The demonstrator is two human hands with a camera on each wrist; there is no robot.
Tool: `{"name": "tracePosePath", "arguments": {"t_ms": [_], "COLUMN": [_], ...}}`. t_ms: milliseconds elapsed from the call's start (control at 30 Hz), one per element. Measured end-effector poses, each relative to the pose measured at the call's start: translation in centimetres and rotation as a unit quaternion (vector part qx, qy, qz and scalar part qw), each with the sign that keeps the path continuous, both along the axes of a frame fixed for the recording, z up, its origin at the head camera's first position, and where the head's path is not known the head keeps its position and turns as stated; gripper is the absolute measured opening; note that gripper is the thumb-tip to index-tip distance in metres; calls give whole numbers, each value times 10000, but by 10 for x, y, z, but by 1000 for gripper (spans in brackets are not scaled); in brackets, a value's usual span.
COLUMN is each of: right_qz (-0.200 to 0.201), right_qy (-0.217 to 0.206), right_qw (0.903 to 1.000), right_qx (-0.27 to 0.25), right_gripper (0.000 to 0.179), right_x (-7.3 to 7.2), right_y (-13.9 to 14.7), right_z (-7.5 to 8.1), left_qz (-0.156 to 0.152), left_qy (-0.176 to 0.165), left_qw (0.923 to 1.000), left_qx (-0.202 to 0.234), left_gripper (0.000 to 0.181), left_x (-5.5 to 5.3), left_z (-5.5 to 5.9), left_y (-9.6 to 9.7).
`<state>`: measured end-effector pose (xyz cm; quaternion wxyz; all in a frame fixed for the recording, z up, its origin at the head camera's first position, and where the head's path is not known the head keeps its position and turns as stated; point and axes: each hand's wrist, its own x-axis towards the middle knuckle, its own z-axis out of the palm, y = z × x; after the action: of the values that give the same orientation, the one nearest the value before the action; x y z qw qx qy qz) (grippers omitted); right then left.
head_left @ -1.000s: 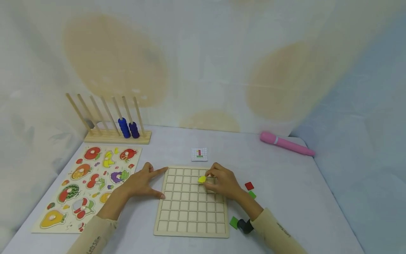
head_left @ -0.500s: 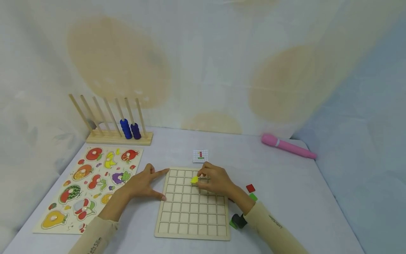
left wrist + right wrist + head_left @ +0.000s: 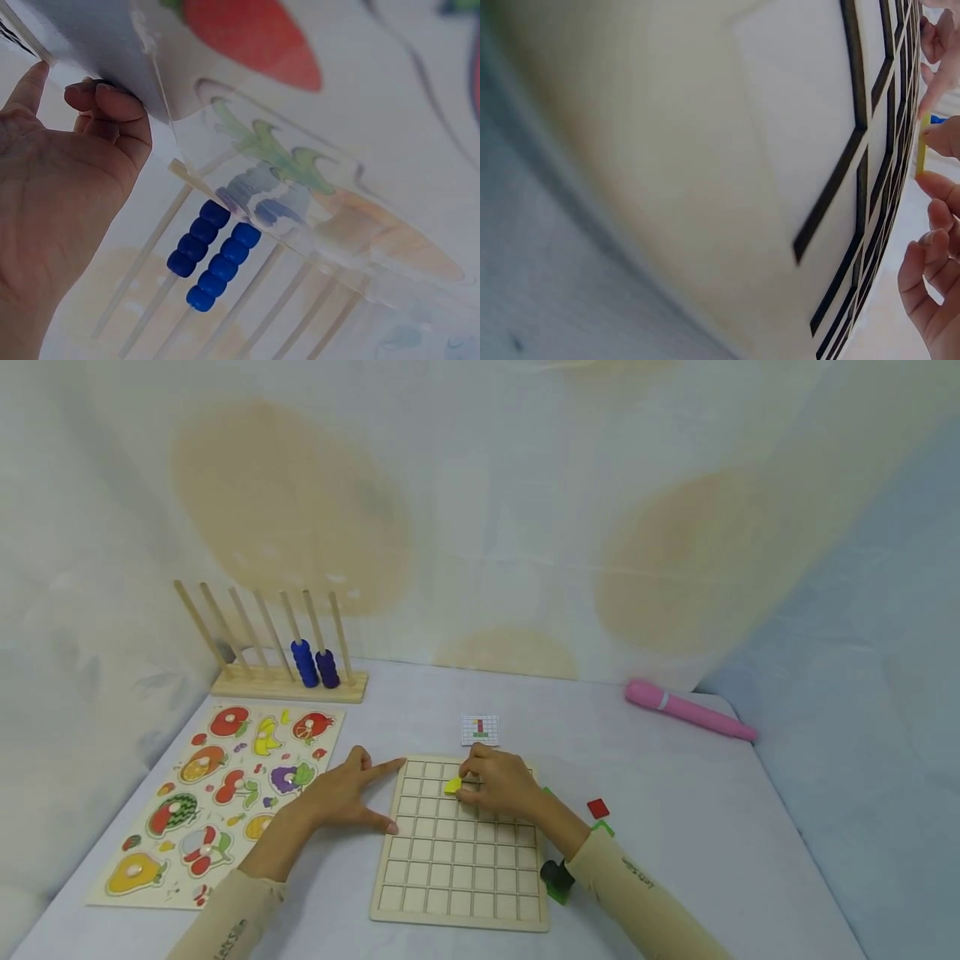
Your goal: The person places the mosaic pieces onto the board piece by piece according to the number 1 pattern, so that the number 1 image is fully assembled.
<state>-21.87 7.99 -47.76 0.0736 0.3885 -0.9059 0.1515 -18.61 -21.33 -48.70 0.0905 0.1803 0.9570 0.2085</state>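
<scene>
My right hand (image 3: 501,783) pinches a yellow square tile (image 3: 452,786) between thumb and fingers, tilted close over the upper rows of a wooden grid board (image 3: 459,924). In the right wrist view the same tile (image 3: 922,146) shows edge-on between the fingertips. My left hand (image 3: 341,793) is spread at the board's left side, index fingertip at the upper left corner and thumb on the left edge. Its other fingers bend inward in the left wrist view. Behind the board lies a small printed card (image 3: 480,729) with a red, green and yellow pattern on a grid.
Right of the board lie a red tile (image 3: 597,808), a green tile (image 3: 603,828) and a dark rounded object (image 3: 557,874) over another green piece. A fruit puzzle board (image 3: 168,860) and a bead rack (image 3: 288,690) stand left. A pink stick (image 3: 693,712) lies back right.
My right hand has moved left over the board with the yellow tile, toward the upper left rows. The left hand stays at the board's edge. The head view has shifted slightly.
</scene>
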Motion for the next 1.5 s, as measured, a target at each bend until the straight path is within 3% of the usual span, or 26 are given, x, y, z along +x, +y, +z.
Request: {"name": "tracePosePath", "arguments": {"t_ms": [433,733,833,933,1067,1133,1200,1500], "right_qz": [67,43,-152,-274,-442,-571,-704,-1040], "right_qy": [-15,144,-218,-936,-2016,-2337,-2509,-2619], "right_qw": [9997,9992,9993,9951,9740,9642,9576,9475], "right_qx": [243,372,277,-183,-931,-1115,-1232,-1513], "right_gripper": [22,28,41,54,67,72,74,73], "right_x": [0,6,9,12,15,17,19,33], "right_y": [-3,1,6,17,37,49,61,105], "right_z": [-1,1,4,9,12,12,11,10], "left_qz": [-96,-49,-27,-45,-48,-39,-11,19], "left_qy": [211,172,133,141,129,104,76,56], "left_qw": [9997,9998,9999,9999,9999,9999,10000,10000], "left_qx": [-12,8,-18,-36,-34,-20,-21,-12], "left_gripper": [104,105,105,106,107,107,106,106], "left_x": [0,-1,-1,-1,0,0,1,1], "left_z": [-2,-3,-2,-2,0,1,3,1], "left_y": [-1,0,0,-1,0,1,1,1]}}
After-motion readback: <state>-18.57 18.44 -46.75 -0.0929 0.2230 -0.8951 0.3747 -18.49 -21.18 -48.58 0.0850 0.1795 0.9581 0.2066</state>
